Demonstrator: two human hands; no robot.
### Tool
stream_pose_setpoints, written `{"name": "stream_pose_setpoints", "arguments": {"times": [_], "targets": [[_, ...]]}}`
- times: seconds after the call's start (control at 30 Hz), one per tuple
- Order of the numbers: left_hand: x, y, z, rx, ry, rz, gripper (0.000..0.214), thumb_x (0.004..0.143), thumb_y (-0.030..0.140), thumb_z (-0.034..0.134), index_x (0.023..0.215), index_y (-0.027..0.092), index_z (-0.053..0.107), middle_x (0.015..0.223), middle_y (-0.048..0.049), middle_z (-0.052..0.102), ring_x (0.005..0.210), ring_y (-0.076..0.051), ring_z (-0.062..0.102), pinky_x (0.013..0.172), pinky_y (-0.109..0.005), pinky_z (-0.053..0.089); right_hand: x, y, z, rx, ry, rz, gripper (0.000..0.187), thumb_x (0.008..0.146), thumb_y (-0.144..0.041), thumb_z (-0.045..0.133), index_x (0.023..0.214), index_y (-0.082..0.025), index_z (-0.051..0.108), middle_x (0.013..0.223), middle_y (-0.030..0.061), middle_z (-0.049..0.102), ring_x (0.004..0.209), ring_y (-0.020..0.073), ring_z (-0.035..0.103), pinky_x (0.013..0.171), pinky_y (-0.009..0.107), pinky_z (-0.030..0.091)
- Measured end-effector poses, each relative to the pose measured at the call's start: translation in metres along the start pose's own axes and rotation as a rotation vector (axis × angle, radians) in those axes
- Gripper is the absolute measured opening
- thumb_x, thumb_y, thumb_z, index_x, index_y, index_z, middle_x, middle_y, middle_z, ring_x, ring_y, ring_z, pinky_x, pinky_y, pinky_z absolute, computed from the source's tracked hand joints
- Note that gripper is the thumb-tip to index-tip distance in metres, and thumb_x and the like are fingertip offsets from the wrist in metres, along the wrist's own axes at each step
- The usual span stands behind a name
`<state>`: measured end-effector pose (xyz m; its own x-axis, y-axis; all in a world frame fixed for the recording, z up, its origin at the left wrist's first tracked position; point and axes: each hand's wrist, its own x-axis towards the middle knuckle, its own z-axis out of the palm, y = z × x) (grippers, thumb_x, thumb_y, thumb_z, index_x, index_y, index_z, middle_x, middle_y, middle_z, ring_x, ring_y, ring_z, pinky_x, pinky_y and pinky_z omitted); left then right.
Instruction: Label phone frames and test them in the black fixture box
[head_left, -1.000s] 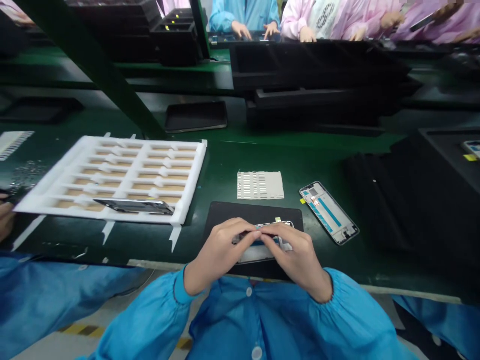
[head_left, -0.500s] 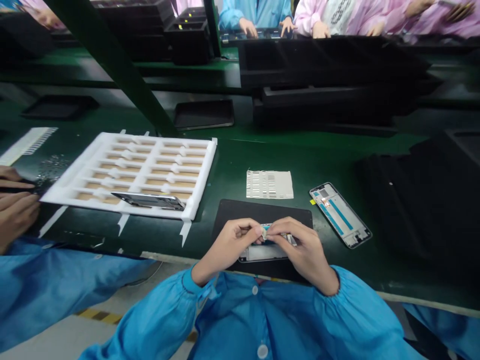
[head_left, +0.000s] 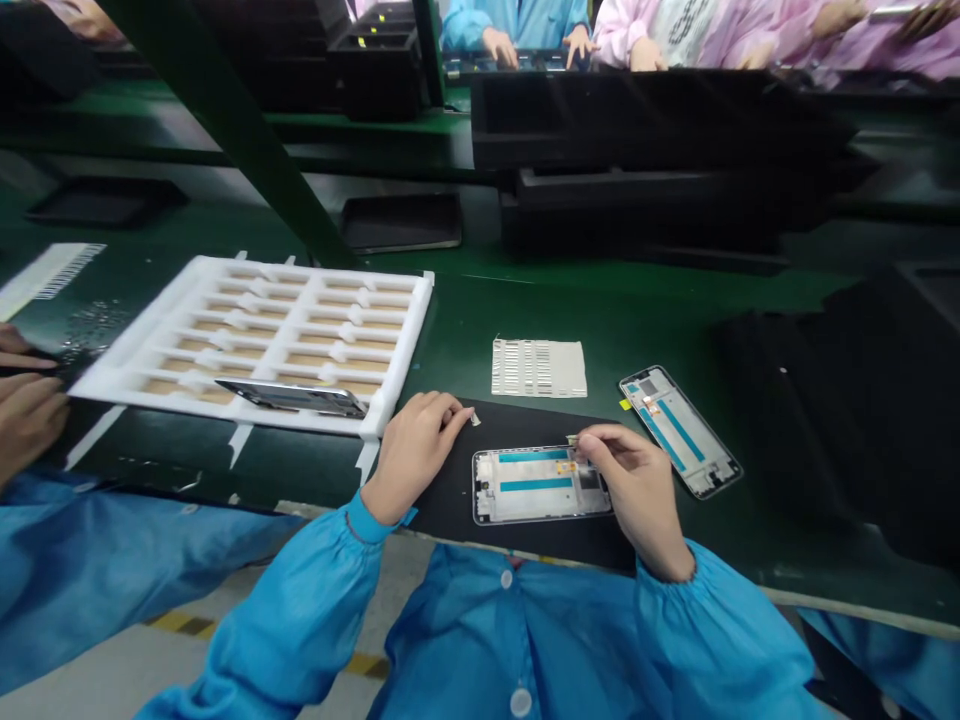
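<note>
White scrap, tiny, sits pinched at the tips of the left hand's (head_left: 409,450) fingers (head_left: 455,408), lifted off to the left of the phone frame (head_left: 541,484). The right hand (head_left: 637,490) presses its closed fingers (head_left: 592,440) on a small part at the frame's far right corner. That frame lies flat on a black mat (head_left: 450,490) at the near edge of the desk (head_left: 615,320). By the look of it, the peeling is done and the seating is not. A second frame (head_left: 679,430) lies to the right, a strip sheet (head_left: 538,368) beyond, a white foam tray (head_left: 255,345) to the left.
</note>
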<state>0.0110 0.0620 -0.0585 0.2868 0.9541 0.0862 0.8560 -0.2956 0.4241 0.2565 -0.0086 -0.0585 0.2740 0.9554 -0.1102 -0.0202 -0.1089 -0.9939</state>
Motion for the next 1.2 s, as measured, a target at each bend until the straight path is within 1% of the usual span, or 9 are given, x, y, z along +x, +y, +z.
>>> {"name": "stream_pose_setpoints", "arguments": {"times": [0.13,0.27,0.4,0.47,0.6,0.77,0.87,1.0,1.2], "targets": [[-0.003,0.002,-0.005,-0.063,0.073,0.005,0.019,0.098,0.031,0.052,0.089,0.019,0.065,0.086,-0.0022,0.067,0.080,-0.019,0.061,0.071,-0.030,0.042,0.000,0.003,-0.001,0.142,-0.035,0.076,0.021,0.082,-0.041,0.074,0.081,-0.020,0.071,0.074,0.0006,0.068,0.067,0.0105,0.061,0.064,0.021,0.051],[-0.010,0.033,-0.005,-0.088,0.212,0.127,0.017,0.100,0.028,0.049,0.101,0.019,0.064,0.094,-0.0036,0.068,0.088,-0.019,0.061,0.080,-0.031,0.046,0.002,0.001,-0.004,0.212,-0.050,0.087,0.020,0.083,-0.038,0.074,0.082,-0.020,0.068,0.081,0.0008,0.069,0.069,0.0092,0.063,0.067,0.020,0.053],[-0.011,0.072,0.015,0.024,-0.044,0.334,0.016,0.098,0.030,0.053,0.103,0.018,0.062,0.099,-0.0054,0.066,0.091,-0.022,0.059,0.080,-0.034,0.047,0.002,-0.005,-0.008,0.281,0.001,0.087,0.026,0.080,-0.037,0.076,0.074,-0.018,0.058,0.099,0.0051,0.072,0.078,0.0148,0.071,0.074,0.029,0.059],[-0.006,0.081,0.026,0.095,-0.128,0.339,0.015,0.097,0.030,0.054,0.099,0.017,0.061,0.099,-0.0065,0.064,0.089,-0.023,0.058,0.076,-0.035,0.047,0.001,-0.008,-0.011,0.309,0.031,0.072,0.029,0.079,-0.036,0.077,0.071,-0.018,0.054,0.089,0.0033,0.072,0.073,0.0158,0.072,0.071,0.030,0.059],[0.002,0.078,0.037,0.113,-0.158,0.346,0.015,0.099,0.029,0.051,0.091,0.018,0.057,0.097,-0.0057,0.063,0.090,-0.022,0.058,0.077,-0.034,0.047,0.001,-0.007,-0.021,0.324,0.037,0.043,0.024,0.083,-0.035,0.073,0.076,-0.020,0.055,0.069,-0.0029,0.064,0.057,0.0092,0.063,0.056,0.020,0.052],[0.000,0.072,0.027,0.030,-0.082,0.264,0.014,0.101,0.031,0.048,0.096,0.019,0.054,0.083,0.0002,0.068,0.073,-0.017,0.065,0.059,-0.028,0.044,-0.003,-0.007,-0.032,0.085,0.060,-0.017,0.015,0.090,-0.036,0.066,0.094,-0.022,0.068,0.068,-0.0029,0.062,0.060,0.0072,0.058,0.059,0.017,0.050],[-0.008,0.074,0.008,-0.056,0.042,0.412,0.013,0.101,0.029,0.049,0.108,0.018,0.053,0.089,0.0006,0.072,0.076,-0.015,0.068,0.064,-0.026,0.046,-0.012,-0.019,-0.033,-0.126,0.041,-0.093,0.014,0.091,-0.033,0.064,0.096,-0.023,0.073,0.077,0.0000,0.068,0.066,0.0095,0.062,0.063,0.020,0.054],[-0.020,0.080,-0.017,0.043,0.084,0.679,0.013,0.100,0.016,0.047,0.107,0.017,0.058,0.095,-0.0024,0.073,0.081,-0.017,0.068,0.067,-0.030,0.045,-0.030,-0.041,-0.030,-0.351,-0.113,-0.209,0.019,0.093,-0.026,0.061,0.109,-0.027,0.071,0.094,0.0000,0.072,0.079,0.0117,0.068,0.075,0.022,0.057],[-0.027,0.076,-0.011,-0.191,0.057,0.681,0.015,0.096,0.018,0.057,0.111,0.017,0.061,0.106,-0.0029,0.073,0.097,-0.017,0.069,0.081,-0.029,0.050,-0.035,-0.055,-0.024,-0.536,-0.326,-0.157,0.013,0.095,-0.027,0.058,0.108,-0.025,0.060,0.097,0.0005,0.071,0.087,0.0143,0.070,0.069,0.021,0.055]]}}
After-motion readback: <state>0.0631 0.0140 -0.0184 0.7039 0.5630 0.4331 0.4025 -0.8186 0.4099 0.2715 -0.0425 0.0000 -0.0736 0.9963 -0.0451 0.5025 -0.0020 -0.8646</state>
